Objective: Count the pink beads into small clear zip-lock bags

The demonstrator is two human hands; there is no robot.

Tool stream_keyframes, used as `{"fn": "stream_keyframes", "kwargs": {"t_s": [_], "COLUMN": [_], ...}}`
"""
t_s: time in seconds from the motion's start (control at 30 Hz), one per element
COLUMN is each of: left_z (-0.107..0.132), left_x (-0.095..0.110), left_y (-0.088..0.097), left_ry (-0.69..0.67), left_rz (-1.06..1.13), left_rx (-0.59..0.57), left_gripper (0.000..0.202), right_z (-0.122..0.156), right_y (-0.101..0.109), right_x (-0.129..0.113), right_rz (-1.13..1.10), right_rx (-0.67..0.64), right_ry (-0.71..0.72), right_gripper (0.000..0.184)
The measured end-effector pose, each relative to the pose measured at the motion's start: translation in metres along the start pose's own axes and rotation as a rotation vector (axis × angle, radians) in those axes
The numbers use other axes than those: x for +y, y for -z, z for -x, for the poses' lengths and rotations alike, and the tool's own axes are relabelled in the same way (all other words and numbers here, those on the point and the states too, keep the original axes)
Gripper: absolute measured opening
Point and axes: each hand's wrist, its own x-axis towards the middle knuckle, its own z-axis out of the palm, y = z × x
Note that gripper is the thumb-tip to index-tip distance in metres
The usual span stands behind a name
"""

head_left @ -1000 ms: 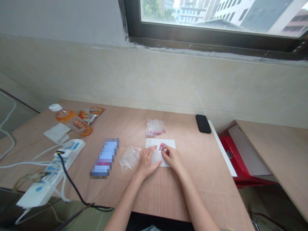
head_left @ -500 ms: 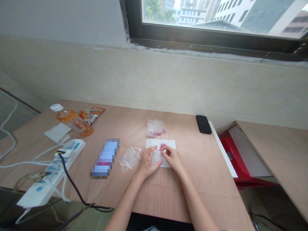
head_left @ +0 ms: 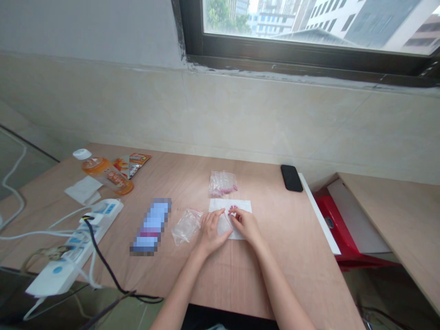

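Note:
A white paper sheet (head_left: 244, 205) lies on the wooden table (head_left: 282, 256), with a small heap of pink pills (head_left: 233, 208) on it. My left hand (head_left: 211, 231) holds a small clear zip bag (head_left: 224, 222) flat on the sheet. My right hand (head_left: 244, 223) rests beside it, fingertips pinched at the pills by the bag's mouth. Whether a pill sits between them is too small to tell. A clear bag filled with pink pills (head_left: 222, 183) lies just beyond the sheet. An empty clear bag (head_left: 186, 224) lies left of my left hand.
A black phone (head_left: 291, 178) lies at the back right. On the left are an orange drink bottle (head_left: 104, 172), snack packets (head_left: 132, 163), a white tissue (head_left: 83, 190), a power strip (head_left: 77, 240) with cables and a blurred blue pack (head_left: 151, 224). A red box (head_left: 338, 229) stands past the table's right edge.
My right fingertips have crept slightly further onto the pink pills, covering more of the heap. My left hand stays on the small bag.

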Motion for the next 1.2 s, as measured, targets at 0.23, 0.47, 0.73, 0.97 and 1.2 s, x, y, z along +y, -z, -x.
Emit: {"fn": "stream_keyframes", "kwargs": {"t_s": [0.23, 0.47, 0.73, 0.97, 1.2], "left_z": [0.0, 0.0, 0.0, 0.001, 0.001], "left_x": [0.0, 0.0, -0.001, 0.0, -0.002], "left_y": [0.0, 0.0, 0.0, 0.0, -0.001], "left_ry": [-0.003, 0.002, -0.013, -0.025, -0.022], "left_rz": [-0.006, -0.004, -0.005, 0.001, 0.01], "left_rx": [-0.001, -0.008, 0.003, 0.013, 0.017], "left_gripper": [0.061, 0.061, 0.062, 0.065, 0.066], "right_z": [-0.005, -0.002, 0.007, 0.007, 0.004], "right_y": [-0.001, -0.002, -0.001, 0.0, 0.0], "right_x": [-0.002, -0.002, 0.0, -0.005, -0.004], "right_rz": [0.169, 0.113, -0.099, -0.161, -0.132], "right_rx": [-0.047, -0.032, 0.012, -0.068, -0.032], "right_ry": [0.075, 0.063, -0.005, -0.011, -0.027], "right_gripper": [0.019, 0.018, 0.021, 0.022, 0.023]}}
